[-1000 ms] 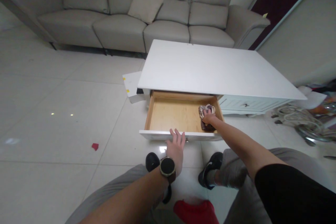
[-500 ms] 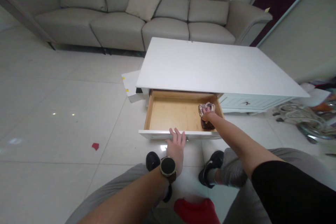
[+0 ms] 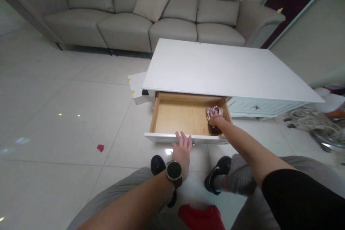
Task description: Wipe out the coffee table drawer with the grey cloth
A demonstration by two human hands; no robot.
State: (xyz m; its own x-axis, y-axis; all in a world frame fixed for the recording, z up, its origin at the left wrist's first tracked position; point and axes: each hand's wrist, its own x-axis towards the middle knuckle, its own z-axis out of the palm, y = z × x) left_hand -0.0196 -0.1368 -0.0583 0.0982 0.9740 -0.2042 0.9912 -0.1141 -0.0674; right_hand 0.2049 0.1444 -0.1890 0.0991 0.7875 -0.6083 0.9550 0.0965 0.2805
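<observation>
A wooden drawer [image 3: 178, 116] stands pulled out from the white coffee table [image 3: 215, 68]. My left hand [image 3: 183, 147], with a round watch on its wrist, rests its spread fingers on the top edge of the drawer's white front. Inside the drawer, at its right end, lies a bunched brown-and-cream patterned cloth [image 3: 215, 109]; its exact kind I cannot make out. My right hand [image 3: 216, 119] reaches in from the right with its fingers curled on this cloth, partly covering it. A darker brown part of the bundle shows below the hand.
Behind the table runs a grey sofa [image 3: 124, 28] with a cushion [image 3: 151, 1]. A white box [image 3: 137, 86] sits left of the table. Cables [image 3: 309, 116] lie on the floor at right. A red scrap [image 3: 100, 148] lies at left, a red object [image 3: 201, 217] between my legs.
The view has shifted slightly, so everything sits a little further right. Both hands keep their places, the left on the drawer front and the right on the cloth.
</observation>
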